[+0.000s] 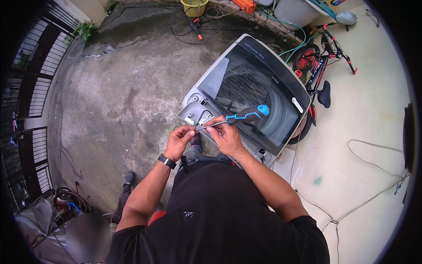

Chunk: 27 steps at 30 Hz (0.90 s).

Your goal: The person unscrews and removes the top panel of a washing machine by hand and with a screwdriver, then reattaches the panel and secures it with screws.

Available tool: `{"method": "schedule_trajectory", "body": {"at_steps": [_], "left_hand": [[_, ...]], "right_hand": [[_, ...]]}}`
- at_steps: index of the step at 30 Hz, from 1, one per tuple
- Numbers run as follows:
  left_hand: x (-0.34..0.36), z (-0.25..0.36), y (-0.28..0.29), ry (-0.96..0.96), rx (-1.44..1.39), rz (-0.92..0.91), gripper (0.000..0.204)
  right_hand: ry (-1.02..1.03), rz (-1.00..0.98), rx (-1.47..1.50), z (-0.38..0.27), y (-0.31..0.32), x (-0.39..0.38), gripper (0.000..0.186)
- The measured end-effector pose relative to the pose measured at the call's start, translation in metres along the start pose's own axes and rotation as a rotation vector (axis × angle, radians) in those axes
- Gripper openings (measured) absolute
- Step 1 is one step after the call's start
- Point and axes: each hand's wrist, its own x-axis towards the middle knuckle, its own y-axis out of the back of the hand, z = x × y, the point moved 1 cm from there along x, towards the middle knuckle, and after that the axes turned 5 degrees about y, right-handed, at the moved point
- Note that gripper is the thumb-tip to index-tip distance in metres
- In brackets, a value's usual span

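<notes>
My right hand (226, 138) grips the shaft of a screwdriver with a black and blue handle (247, 115), which points up to the right. My left hand (178, 141) pinches at the screwdriver's tip end; any small part between its fingertips is too small to make out. Both hands are over a grey plastic panel (191, 112) with small fittings, at the near left corner of a top-load washing machine (303, 94). The machine's dark glass lid (259, 88) is down, and its narrow front strip shows exposed fittings.
A bicycle (325, 88) stands right of the machine, beside a pale surface with cables (378, 167). A yellow bucket (193, 5), hoses and a grey tub (294, 11) are behind. A barred gate (39, 101) runs along the left. Another person's leg (125, 193) shows at lower left.
</notes>
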Motion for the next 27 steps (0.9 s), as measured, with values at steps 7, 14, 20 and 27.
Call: {"method": "schedule_trajectory", "body": {"at_steps": [7,14,20,27], "left_hand": [[0.002,-0.004,0.006,-0.090,0.131,0.015,0.020],[0.023,0.038,0.001,-0.576,0.899,0.072,0.025],[0.048,0.034,0.010,-0.524,1.292,0.076,0.022],[0.056,0.019,0.014,-0.488,1.160,0.109,0.017]], "right_hand": [[-0.033,0.041,0.006,-0.005,-0.007,0.002,0.015],[0.181,-0.064,-0.305,0.010,-0.011,0.032,0.015],[0.239,-0.176,-0.511,0.027,-0.021,0.049,0.020],[0.201,-0.152,-0.427,0.047,-0.019,0.052,0.017]]}}
